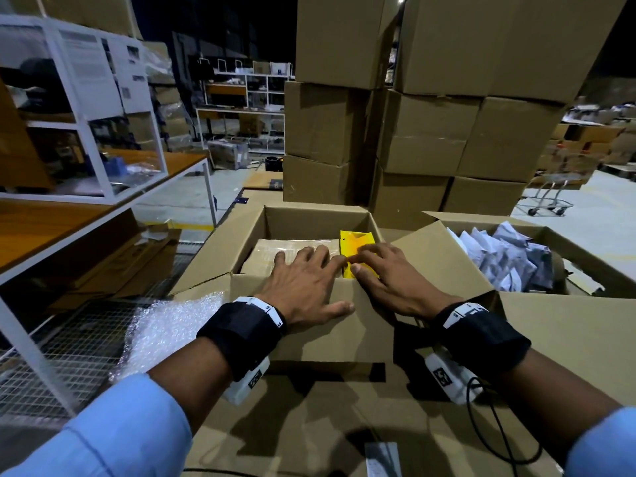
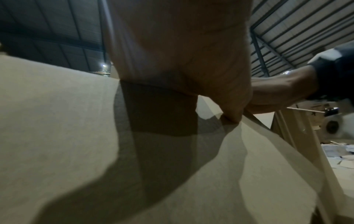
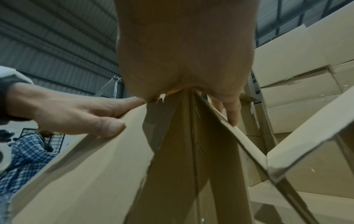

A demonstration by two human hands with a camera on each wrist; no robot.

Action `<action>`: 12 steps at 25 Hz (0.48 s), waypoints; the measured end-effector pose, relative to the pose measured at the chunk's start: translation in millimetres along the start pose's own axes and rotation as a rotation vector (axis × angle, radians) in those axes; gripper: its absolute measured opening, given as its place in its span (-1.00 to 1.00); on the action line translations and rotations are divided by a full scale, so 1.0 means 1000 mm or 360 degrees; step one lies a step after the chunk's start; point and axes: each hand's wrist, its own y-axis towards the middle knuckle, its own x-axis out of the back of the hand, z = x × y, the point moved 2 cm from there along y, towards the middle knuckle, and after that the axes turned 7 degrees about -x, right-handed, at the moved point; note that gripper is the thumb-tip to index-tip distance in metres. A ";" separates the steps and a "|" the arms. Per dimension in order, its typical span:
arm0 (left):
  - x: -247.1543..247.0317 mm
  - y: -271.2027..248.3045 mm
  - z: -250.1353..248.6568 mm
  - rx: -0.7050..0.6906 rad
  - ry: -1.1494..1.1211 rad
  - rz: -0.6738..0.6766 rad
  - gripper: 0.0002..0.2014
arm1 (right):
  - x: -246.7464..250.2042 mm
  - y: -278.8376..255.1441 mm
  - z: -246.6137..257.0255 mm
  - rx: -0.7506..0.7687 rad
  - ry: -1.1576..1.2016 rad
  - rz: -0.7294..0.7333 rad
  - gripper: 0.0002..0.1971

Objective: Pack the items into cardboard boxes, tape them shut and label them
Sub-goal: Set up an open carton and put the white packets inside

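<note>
An open cardboard box (image 1: pixel 306 215) stands in front of me with its flaps spread. Inside lie a tan wrapped parcel (image 1: pixel 272 249) on the left and a yellow packet (image 1: pixel 354 241) standing against the right wall. My left hand (image 1: pixel 309 277) reaches over the near wall, fingers straight and spread on the parcel, thumb on the outside of the wall. My right hand (image 1: pixel 385 273) pinches the yellow packet between curled fingers and thumb. In the wrist views only my left palm (image 2: pixel 182 60), my right palm (image 3: pixel 187 53) and the box walls (image 3: pixel 182 151) show.
A second open box (image 1: pixel 481 218) at the right holds several grey-white pouches (image 1: pixel 509 256). Tall stacked cartons (image 1: pixel 430 115) rise just behind. Bubble wrap (image 1: pixel 172 325) lies at the left, beside a table (image 1: pixel 86 215) with a white shelf frame. A person in a checked shirt (image 3: pixel 25 151) stands nearby.
</note>
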 end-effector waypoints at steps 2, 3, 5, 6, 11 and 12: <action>0.000 0.000 0.000 -0.0010 -0.0010 -0.0010 -0.20 | 0.000 0.000 0.002 0.0049 -0.0039 -0.0024 -0.40; 0.000 0.000 0.000 -0.0009 -0.0006 -0.0016 -0.21 | 0.000 -0.001 0.003 0.0068 -0.0042 -0.0029 -0.40; -0.001 -0.001 0.000 -0.0010 0.0014 -0.0040 -0.23 | -0.002 -0.001 0.003 0.0072 -0.0044 -0.0035 -0.40; -0.001 -0.001 -0.001 -0.0012 0.0021 -0.0051 -0.23 | -0.003 -0.002 0.002 0.0061 -0.0050 -0.0048 -0.39; -0.005 -0.001 0.000 -0.0003 0.0008 -0.0058 -0.21 | -0.004 -0.005 0.001 -0.0074 0.0048 -0.0007 -0.42; -0.005 -0.002 0.000 0.0004 0.0023 -0.0089 -0.25 | -0.005 -0.005 0.002 -0.0069 0.0055 -0.0026 -0.36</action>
